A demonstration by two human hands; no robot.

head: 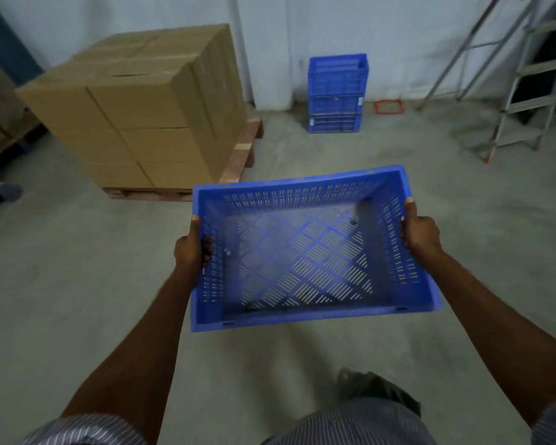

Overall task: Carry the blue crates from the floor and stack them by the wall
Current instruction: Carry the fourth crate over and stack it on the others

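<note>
I hold an empty blue slatted crate (302, 252) in the air in front of me, its open top facing me. My left hand (191, 248) grips its left rim, thumb on top and fingers inside. On the opposite rim sits my right hand (419, 231), gripping the same way. Farther ahead, a stack of three blue crates (336, 94) stands on the floor against the white wall (398, 33).
A wooden pallet (241, 162) loaded with cardboard boxes (135, 110) stands at the left. A metal stepladder (523, 91) leans at the right. A small red frame (388, 107) lies on the floor beside the stack. Grey concrete floor (350, 152) lies between me and the stack.
</note>
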